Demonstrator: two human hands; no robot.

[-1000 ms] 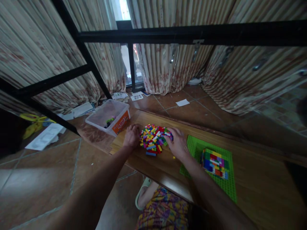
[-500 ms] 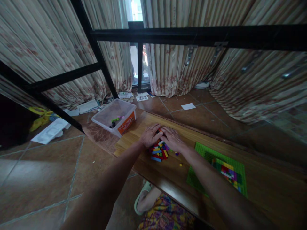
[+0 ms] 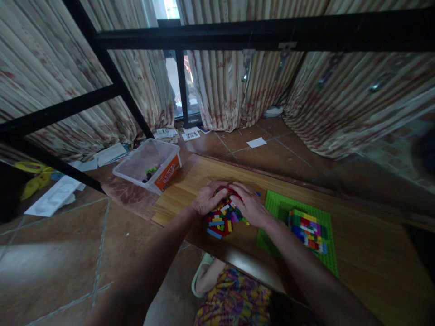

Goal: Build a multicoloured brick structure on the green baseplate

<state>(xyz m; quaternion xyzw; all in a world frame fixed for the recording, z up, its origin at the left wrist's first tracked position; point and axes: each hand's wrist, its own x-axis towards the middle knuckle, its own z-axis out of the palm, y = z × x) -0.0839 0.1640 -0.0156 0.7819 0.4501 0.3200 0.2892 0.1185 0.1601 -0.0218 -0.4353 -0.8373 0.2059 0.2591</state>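
A loose pile of small toy building bricks [image 3: 220, 222], in red, yellow, blue, white and other colours, lies on the wooden table [image 3: 190, 179]. My left hand [image 3: 210, 198] curves around the pile's far left side, fingers stretched out. On the far right side my right hand [image 3: 249, 203] rests against the bricks, its fingers also extended. The two hands nearly meet at the far edge, and their fingers hide part of the pile. To the right, a green baseplate [image 3: 272, 203] carries a multicoloured block of joined bricks [image 3: 308, 230]; my right forearm covers part of the plate.
A clear plastic box [image 3: 134, 165] with an orange label and a few bricks inside stands left of the table. Black metal bars [image 3: 217, 38] cross in front of striped curtains [image 3: 224, 95]. Papers [image 3: 256, 142] and white packaging [image 3: 54, 194] lie on the tiled floor.
The view has shifted, so the baseplate shows more fully. My hands have drawn slightly apart, uncovering more of the pile, which looks more spread out.
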